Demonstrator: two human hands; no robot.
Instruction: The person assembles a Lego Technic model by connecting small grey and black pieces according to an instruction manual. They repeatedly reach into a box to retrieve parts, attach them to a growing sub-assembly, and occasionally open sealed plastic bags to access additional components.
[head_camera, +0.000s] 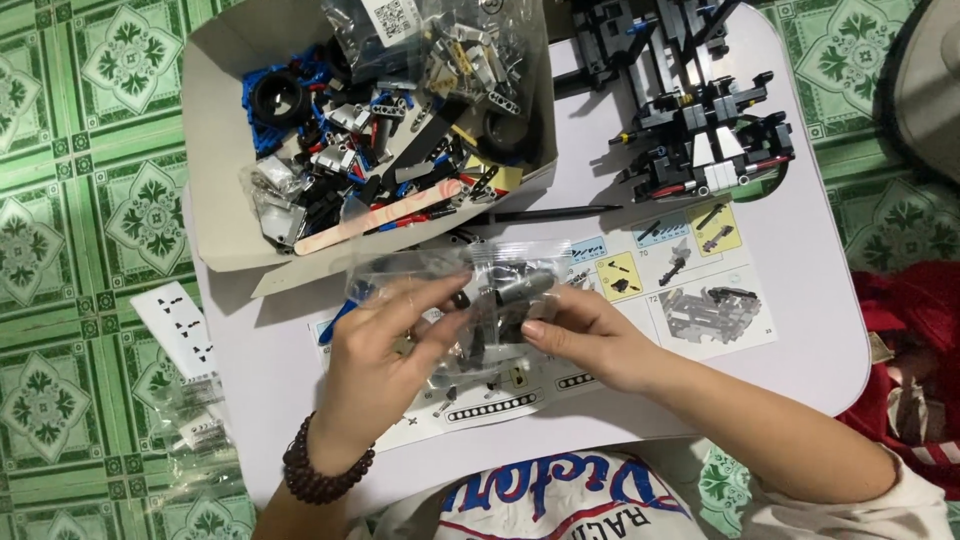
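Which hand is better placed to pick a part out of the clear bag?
Probably the right hand: its fingertips rest at the clear bag's upper edge, while the left hand grips it from the side.

A small white table carries 1 open cardboard box of bricks, an instruction booklet, a half-built black model and a black rod.

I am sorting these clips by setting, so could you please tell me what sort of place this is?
Probably a home, with a hobby build set up on a small low table. It stands on a green patterned tile floor, and holds a cardboard box of loose building parts, an open instruction booklet and a half-built black model.
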